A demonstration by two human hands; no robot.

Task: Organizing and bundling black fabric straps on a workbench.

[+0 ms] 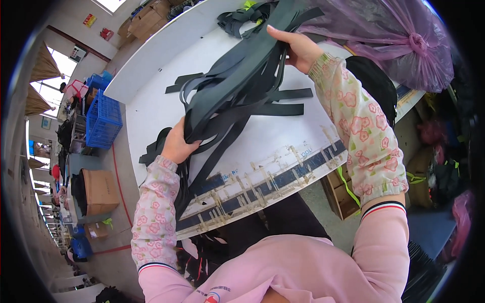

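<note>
Head view, taken from nearest to farthest: a pink top with floral sleeve covers fills the six o'clock edge, and both forearms rise from it. At about nine o'clock of the table's near edge, the left hand (pixel 177 145) is seen closed around the lower end of a thick bundle of black straps (pixel 235 88), fingers wrapped under it; loose ends hang down past the wrist over the table's edge. The bundle is stretched diagonally above the white table (pixel 151 108), rising toward one o'clock. Its upper end is gripped by the right hand (pixel 298 48), fingers curled over the straps and thumb underneath. Strips of worn tape are seen along the table's near edge. A few single black straps (pixel 288 108) lie flat on the tabletop just beneath the bundle, at three o'clock of its middle. A black cap-like object (pixel 376 83) rests at the table's right edge, beside the right forearm. Farther off, a knotted purple plastic bag (pixel 394 38) sits at one o'clock, and another tangle of dark straps (pixel 242 15) at twelve. On the floor at nine o'clock a blue crate (pixel 103 118) and a cardboard box (pixel 98 192) are seen.
</note>
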